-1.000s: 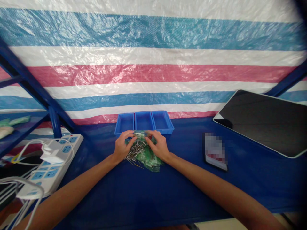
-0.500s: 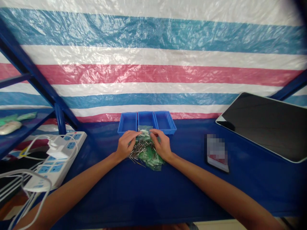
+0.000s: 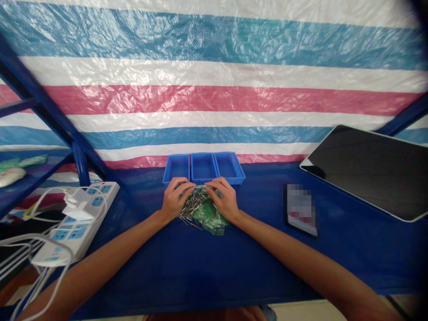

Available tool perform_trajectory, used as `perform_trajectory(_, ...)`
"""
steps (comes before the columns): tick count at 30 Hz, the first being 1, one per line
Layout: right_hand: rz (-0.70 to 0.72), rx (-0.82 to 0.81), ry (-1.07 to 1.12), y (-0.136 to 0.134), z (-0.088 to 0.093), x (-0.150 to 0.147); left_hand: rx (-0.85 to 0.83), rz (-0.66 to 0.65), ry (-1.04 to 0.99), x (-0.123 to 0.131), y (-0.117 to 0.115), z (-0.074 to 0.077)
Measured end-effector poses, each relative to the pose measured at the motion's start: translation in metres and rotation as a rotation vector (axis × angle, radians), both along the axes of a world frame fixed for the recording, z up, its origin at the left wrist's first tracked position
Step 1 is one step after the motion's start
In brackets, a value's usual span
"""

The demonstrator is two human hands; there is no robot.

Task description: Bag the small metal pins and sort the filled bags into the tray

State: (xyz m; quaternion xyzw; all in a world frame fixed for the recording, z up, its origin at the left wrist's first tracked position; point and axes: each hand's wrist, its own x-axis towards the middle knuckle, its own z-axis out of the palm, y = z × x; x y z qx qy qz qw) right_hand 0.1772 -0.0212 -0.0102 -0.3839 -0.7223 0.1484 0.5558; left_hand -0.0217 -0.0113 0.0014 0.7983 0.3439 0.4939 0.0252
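Note:
A small clear greenish bag (image 3: 199, 187) is stretched between my two hands, above a pile on the blue table. My left hand (image 3: 174, 198) pinches its left end, and my right hand (image 3: 224, 199) pinches its right end. Beneath them lie loose thin metal pieces (image 3: 191, 206), like pins or bits, spread mostly to the left. Green plastic packets (image 3: 210, 217) with pale contents lie on the right side of the pile, partly under my right hand. Just behind my hands stand three blue trays (image 3: 203, 166) in a row, with nothing visible inside.
On the left is a white power strip (image 3: 78, 229) with a plug and loose white cables. A phone (image 3: 301, 209), partly pixelated, lies to the right on the blue table (image 3: 200, 272). A dark-screened panel (image 3: 371, 171) stands at the back right, before a striped sheet.
The small bag, which was upright between my hands, now appears flattened and pulled across between my fingers. My fingertips have closed on both ends. The view has shifted slightly.

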Motion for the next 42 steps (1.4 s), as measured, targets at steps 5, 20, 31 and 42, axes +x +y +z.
perform_trajectory(5, 0.002, 0.017, 0.002, 0.0, 0.003, -0.001, -0.025, -0.054, -0.015, 0.001, 0.0, 0.002)
perform_trajectory(20, -0.045, -0.025, 0.05, 0.001, -0.005, 0.0, -0.009, 0.063, -0.004, 0.001, 0.001, -0.009)
perform_trajectory(31, 0.036, 0.031, 0.012, 0.0, -0.001, 0.0, -0.077, -0.201, 0.001, -0.002, -0.005, 0.005)
perform_trajectory(42, -0.001, 0.031, 0.019, 0.0, 0.001, 0.001, -0.034, -0.14, 0.007, 0.0, -0.002, 0.0)
